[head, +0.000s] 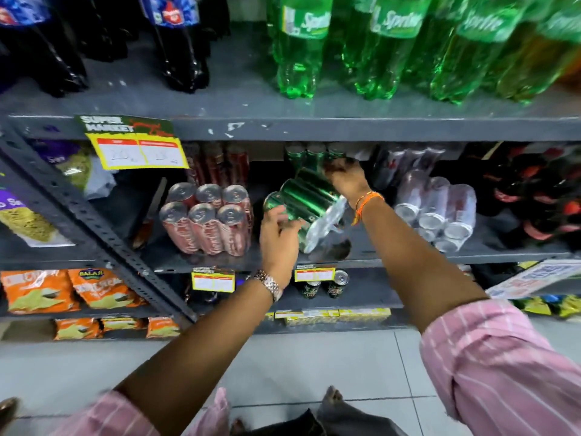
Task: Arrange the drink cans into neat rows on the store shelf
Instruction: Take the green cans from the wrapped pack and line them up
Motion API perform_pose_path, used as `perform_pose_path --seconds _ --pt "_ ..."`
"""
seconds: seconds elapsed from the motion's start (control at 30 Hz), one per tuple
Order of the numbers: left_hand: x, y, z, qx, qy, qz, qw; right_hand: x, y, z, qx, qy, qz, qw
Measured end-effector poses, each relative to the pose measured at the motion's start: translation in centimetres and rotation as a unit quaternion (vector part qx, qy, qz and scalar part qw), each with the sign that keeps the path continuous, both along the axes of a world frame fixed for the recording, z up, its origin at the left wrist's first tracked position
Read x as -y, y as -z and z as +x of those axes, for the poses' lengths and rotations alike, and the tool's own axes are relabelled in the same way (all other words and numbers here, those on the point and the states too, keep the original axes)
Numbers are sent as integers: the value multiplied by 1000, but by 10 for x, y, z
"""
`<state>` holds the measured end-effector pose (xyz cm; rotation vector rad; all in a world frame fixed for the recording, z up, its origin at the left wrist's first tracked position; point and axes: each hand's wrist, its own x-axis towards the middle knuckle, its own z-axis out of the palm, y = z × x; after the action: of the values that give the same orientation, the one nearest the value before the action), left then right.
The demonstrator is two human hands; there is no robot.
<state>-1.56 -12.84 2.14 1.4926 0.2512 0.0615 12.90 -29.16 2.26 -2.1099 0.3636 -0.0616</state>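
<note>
Green can pack (303, 202) tilted mid-frame — your left hand (278, 229) and right hand (347, 179) both clamp it; level it, slide back squarely.

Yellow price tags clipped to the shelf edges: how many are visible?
3. A large tag hangs from the upper shelf edge at left; two small tags hang side by side from the can shelf's front edge, by the left wrist. Others may be hidden.
</note>
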Motion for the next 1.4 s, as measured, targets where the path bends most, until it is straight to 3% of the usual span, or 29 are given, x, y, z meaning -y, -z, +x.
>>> perform_pose_path --seconds 0.1,0.23,0.43,0.63,0.9,1.1,1.4 --pt "24 6 14 -79 -11 -52 995 12 4 7 -70 -81 -122 987" --pt "32 12 44 -179 -102 -98 974 12 1 19 -111 -157 -157 969" --pt "32 15 67 -220 -107 -103 964 7 10 30 -116 -221 -186 950" --pt "31 32 70 -208 -137 -79 965 34 19 27 -134 -203 -88 966" --pt "44 48 81 -134 -113 17 984 73 39 1 -13 -99 97 990" --pt "46 55 75 -71 -143 132 978 80 56 -31 58 -97 142 983" --pt "43 81 42 8 -94 239 967 83 89 -73 84 -115 136 980"
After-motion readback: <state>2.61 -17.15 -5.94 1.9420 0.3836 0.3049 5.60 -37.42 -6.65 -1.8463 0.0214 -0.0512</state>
